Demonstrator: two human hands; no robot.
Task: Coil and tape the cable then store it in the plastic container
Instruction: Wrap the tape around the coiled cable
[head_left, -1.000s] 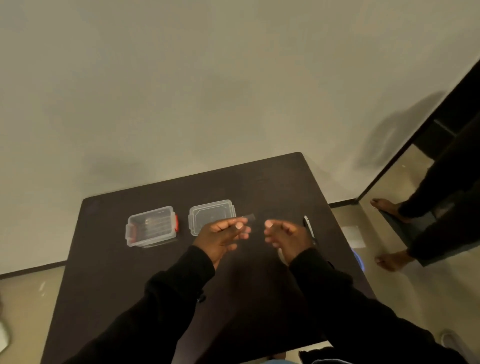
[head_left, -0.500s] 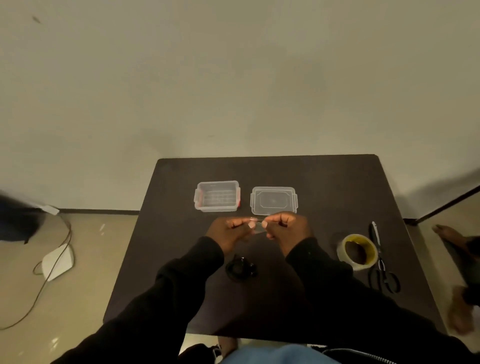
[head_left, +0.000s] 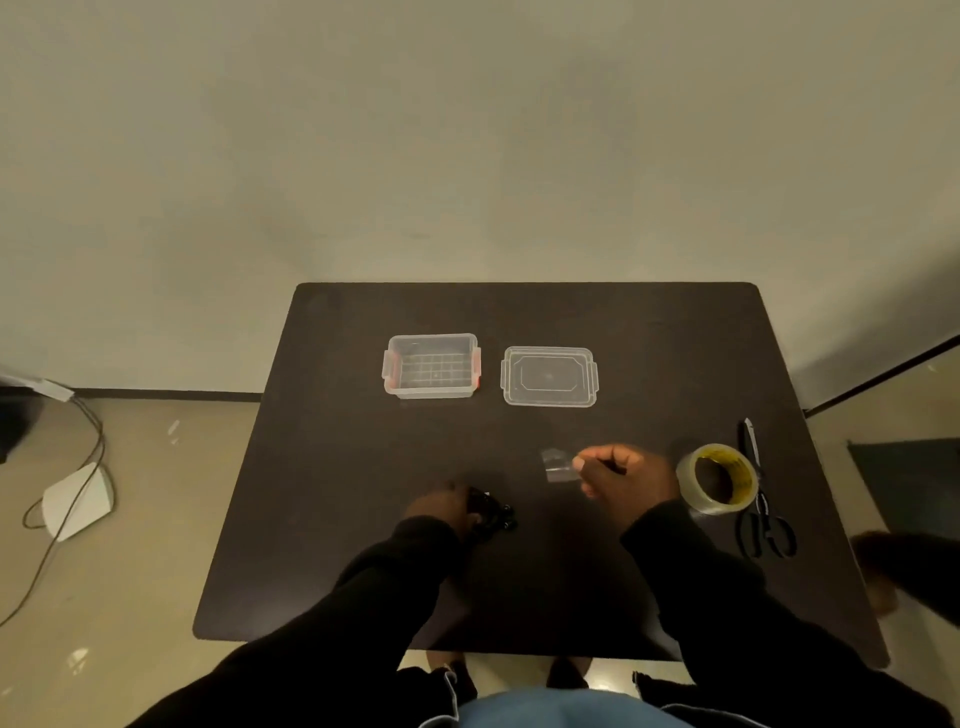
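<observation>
At a dark table (head_left: 322, 519), a person's left hand (head_left: 441, 512) closes over a coiled black cable (head_left: 493, 514) lying on the near half of the tabletop, while the right hand (head_left: 621, 475) pinches a clear strip of tape (head_left: 557, 465) between its fingertips. On the far side stand an open plastic container (head_left: 431, 366) and its lid (head_left: 549, 376); a tape roll (head_left: 717, 480) and scissors (head_left: 763, 514) lie right.

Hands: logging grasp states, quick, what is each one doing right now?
Left hand: closed on the coiled black cable on the table.
Right hand: pinching a strip of clear tape.
</observation>
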